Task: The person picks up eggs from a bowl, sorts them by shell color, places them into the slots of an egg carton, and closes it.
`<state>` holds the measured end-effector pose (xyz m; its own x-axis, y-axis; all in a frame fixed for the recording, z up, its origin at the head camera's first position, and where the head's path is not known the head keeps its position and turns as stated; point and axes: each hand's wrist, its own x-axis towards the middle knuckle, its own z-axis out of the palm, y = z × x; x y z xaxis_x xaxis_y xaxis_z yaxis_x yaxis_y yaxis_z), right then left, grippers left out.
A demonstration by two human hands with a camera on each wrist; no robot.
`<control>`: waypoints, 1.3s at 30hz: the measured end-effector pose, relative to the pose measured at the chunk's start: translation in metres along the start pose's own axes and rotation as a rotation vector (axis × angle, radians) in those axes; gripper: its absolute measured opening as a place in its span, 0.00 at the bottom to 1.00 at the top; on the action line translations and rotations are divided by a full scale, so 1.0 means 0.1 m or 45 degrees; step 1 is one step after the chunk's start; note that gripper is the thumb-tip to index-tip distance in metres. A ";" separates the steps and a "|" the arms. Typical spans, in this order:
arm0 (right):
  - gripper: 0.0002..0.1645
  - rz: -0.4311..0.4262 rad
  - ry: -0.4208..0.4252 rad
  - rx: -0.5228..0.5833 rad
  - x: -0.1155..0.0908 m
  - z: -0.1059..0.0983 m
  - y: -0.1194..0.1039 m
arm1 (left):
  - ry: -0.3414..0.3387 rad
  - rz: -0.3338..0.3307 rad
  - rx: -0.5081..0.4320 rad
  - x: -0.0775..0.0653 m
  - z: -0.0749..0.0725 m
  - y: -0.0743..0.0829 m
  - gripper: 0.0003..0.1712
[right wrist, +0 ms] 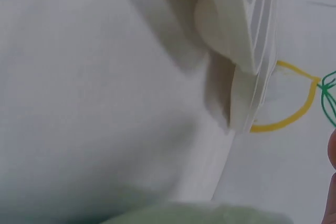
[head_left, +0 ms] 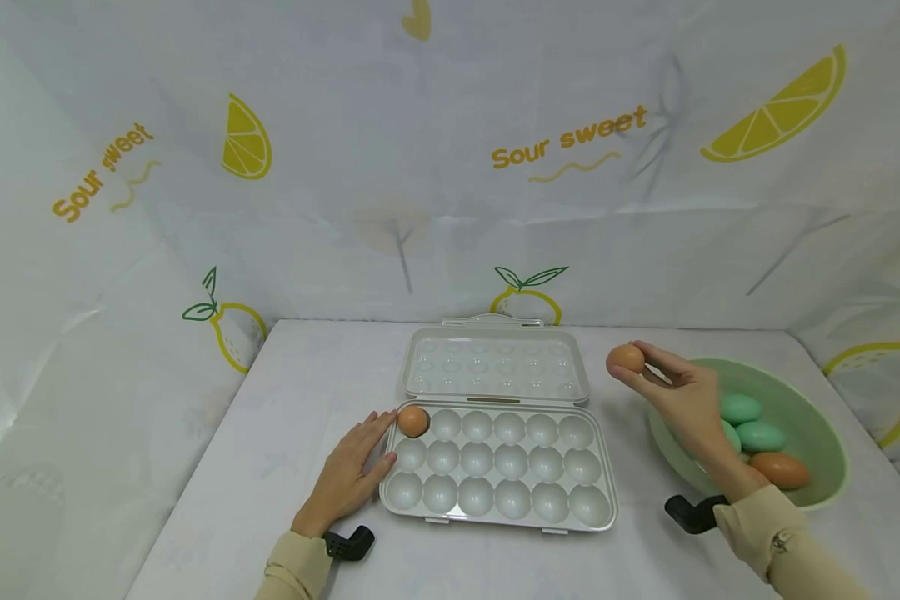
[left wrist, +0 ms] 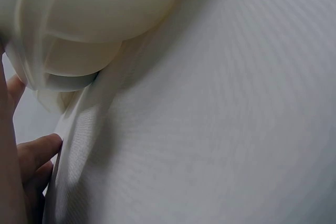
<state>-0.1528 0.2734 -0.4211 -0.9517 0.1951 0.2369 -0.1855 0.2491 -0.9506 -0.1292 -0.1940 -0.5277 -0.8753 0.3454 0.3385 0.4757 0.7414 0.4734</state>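
Observation:
In the head view a white egg tray [head_left: 492,477] lies on the table with its clear lid [head_left: 495,364] folded back behind it. One brown egg [head_left: 412,421] sits in the back left cup. My left hand [head_left: 351,468] rests at the tray's left edge, fingers fairly straight and touching the rim. My right hand [head_left: 682,398] pinches another brown egg [head_left: 625,360] between thumb and fingers, raised above the table between tray and bowl. The left wrist view catches the tray's underside [left wrist: 105,9] and some fingers [left wrist: 39,153]; the right wrist view shows the tray's side [right wrist: 231,24].
A pale green bowl [head_left: 832,442] stands at the right, partly behind my right forearm. Inside it are several green eggs [head_left: 761,436] and a brown egg [head_left: 780,470]. A lemon-printed cloth [head_left: 390,192] hangs behind the white table [head_left: 270,425].

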 end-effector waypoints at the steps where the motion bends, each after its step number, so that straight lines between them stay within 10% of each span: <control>1: 0.33 -0.007 -0.008 0.040 0.00 0.03 -0.02 | 0.000 0.000 0.000 0.00 0.00 0.00 0.36; 11: 0.30 -0.131 -0.050 0.056 -0.05 0.47 -0.07 | -0.008 -0.006 0.010 0.00 -0.01 0.01 0.36; 39: 0.30 -0.004 -0.335 0.366 -0.35 1.73 -0.35 | -0.020 -0.003 0.007 0.00 -0.01 -0.01 0.37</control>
<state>-0.1556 0.0940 -0.4306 -0.9744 -0.0642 0.2155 -0.2137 -0.0339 -0.9763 -0.1300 -0.1950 -0.5276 -0.8776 0.3529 0.3245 0.4733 0.7451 0.4699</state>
